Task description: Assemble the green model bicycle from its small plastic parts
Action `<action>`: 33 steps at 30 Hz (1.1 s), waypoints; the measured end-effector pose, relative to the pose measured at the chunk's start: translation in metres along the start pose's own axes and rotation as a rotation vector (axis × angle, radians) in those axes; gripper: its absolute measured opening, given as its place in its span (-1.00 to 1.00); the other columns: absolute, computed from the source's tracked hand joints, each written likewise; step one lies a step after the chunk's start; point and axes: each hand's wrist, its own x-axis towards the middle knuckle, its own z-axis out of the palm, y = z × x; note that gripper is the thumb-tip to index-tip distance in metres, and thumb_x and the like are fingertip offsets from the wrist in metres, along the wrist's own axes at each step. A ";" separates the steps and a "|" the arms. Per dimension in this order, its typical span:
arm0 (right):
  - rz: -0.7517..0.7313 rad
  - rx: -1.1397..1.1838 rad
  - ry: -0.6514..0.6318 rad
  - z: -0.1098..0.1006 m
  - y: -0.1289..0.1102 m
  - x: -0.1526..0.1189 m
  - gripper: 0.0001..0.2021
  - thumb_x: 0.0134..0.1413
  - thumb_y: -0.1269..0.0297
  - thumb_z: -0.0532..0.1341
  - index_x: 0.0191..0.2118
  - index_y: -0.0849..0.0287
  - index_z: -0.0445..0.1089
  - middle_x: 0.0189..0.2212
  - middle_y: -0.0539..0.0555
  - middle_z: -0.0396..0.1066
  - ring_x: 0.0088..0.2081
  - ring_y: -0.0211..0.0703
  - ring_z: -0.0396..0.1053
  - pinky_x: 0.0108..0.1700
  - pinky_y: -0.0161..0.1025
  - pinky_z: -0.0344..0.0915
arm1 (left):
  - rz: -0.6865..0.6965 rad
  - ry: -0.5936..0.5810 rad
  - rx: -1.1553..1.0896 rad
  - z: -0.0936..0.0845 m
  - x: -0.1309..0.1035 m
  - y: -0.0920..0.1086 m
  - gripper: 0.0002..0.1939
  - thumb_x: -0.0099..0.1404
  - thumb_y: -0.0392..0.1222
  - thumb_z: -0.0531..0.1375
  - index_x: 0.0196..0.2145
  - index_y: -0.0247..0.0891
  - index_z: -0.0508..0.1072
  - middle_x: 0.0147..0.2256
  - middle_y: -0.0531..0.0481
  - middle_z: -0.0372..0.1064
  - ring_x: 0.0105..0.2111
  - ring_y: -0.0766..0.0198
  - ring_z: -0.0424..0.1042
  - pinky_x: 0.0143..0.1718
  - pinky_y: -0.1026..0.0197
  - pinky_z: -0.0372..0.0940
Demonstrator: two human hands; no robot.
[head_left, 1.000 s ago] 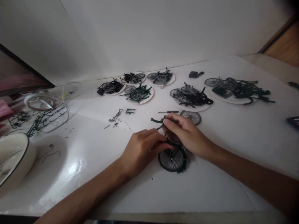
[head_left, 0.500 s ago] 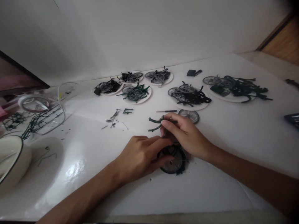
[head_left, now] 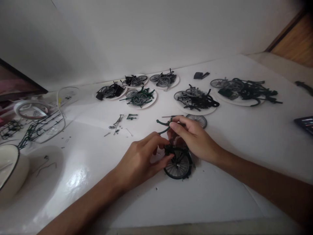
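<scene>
Between the thumb and fingers of my right hand (head_left: 193, 137) is a dark green curved model bicycle frame (head_left: 162, 122), its thin ends pointing left. Just below, a black-rimmed spoked wheel (head_left: 179, 164) with dark parts around its rim sits near the table surface. My left hand (head_left: 149, 156) closes thumb and fingers on the dark part at the wheel's upper left. Whether wheel and frame are joined is hidden by my fingers. A loose grey spoked wheel (head_left: 197, 120) lies behind my right hand, with a thin screwdriver (head_left: 171, 116) to its left.
Paper plates with model bicycle parts stand at the back, including one at centre right (head_left: 207, 112) and one at far right (head_left: 251, 103). Small grey parts (head_left: 117, 122) lie left of my hands. A white basin (head_left: 17, 169), green sprues (head_left: 40, 125) and a tape roll (head_left: 31, 109) are at left.
My left hand has drawn back slightly left, its fingers now at the wheel's upper left edge, so more spokes show. The right hand still holds the green frame, with its ends tilted slightly.
</scene>
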 end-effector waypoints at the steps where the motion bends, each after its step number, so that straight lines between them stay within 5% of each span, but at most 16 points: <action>1: 0.001 -0.006 0.003 0.000 0.000 0.000 -0.72 0.29 0.00 0.13 -0.22 0.13 0.34 -0.39 -0.02 0.42 -0.41 -0.28 0.41 -0.42 -0.38 0.33 | 0.004 0.004 -0.014 -0.001 0.000 0.000 -0.79 0.35 -0.20 0.21 -0.07 -0.26 0.37 -0.24 0.00 0.35 -0.37 0.39 0.33 -0.36 0.30 0.28; 11: 0.050 0.001 -0.019 0.000 -0.003 -0.001 -0.73 0.30 0.04 0.13 -0.27 0.15 0.34 -0.36 0.01 0.45 -0.45 -0.29 0.45 -0.43 -0.38 0.38 | 0.013 -0.052 -0.120 -0.005 0.002 -0.006 -0.86 0.41 -0.30 0.15 -0.09 -0.29 0.42 -0.23 -0.03 0.36 -0.34 0.39 0.37 -0.32 0.30 0.31; 19: 0.054 0.028 0.006 -0.001 -0.001 -0.002 -0.74 0.29 0.01 0.13 -0.21 0.12 0.32 -0.33 0.01 0.46 -0.40 -0.28 0.46 -0.37 -0.37 0.39 | -0.034 0.037 -0.100 -0.005 0.004 -0.006 -0.89 0.36 -0.29 0.21 -0.14 -0.27 0.43 -0.18 -0.06 0.42 -0.23 0.31 0.44 -0.22 0.24 0.38; 33: 0.066 0.128 0.017 -0.001 -0.003 -0.002 -0.74 0.29 0.03 0.14 -0.28 0.13 0.30 -0.38 -0.01 0.40 -0.39 -0.29 0.37 -0.29 -0.32 0.38 | -0.204 -0.002 -0.460 -0.005 0.003 -0.013 -0.76 0.34 -0.33 0.23 -0.04 -0.25 0.45 -0.19 -0.03 0.55 -0.22 0.31 0.56 -0.13 0.28 0.50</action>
